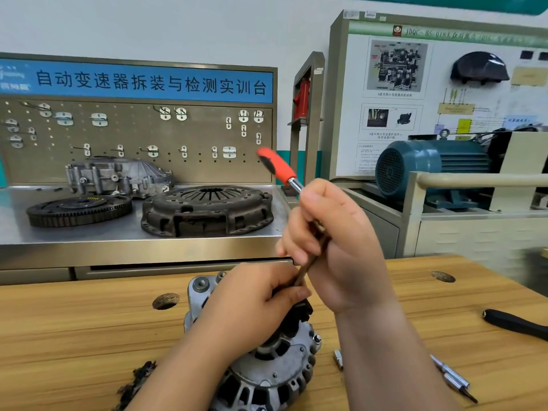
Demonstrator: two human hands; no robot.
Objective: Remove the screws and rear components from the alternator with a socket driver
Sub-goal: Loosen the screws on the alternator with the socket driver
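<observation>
While the alternator (275, 372) is lying on the wooden table (74, 336) at the bottom centre with its rear face turned up, the socket driver (278, 167) is standing tilted above it. Its red handle is pointing up and to the left, and its dark shaft is running down to the black part on the alternator's rear. The left hand (252, 304) is resting on top of the alternator, fingers curling round the low end of the shaft. The right hand (335, 247) is gripping the shaft higher up, just below the handle, with fingers wrapped closed around it.

Just to the right of the alternator a small socket (338, 359) is lying on the wood, and two slim metal bits (450, 376) are lying further right. A black-handled tool (516, 323) is sitting near the right edge. Dark broken pieces (136, 381) are lying to the alternator's left.

Behind the table a steel bench (17, 229) is carrying a clutch cover (207, 210), a toothed flywheel (78, 209) and an aluminium housing (118, 176) in front of a pegboard (133, 134). A teal motor (430, 170) is sitting to the right.
</observation>
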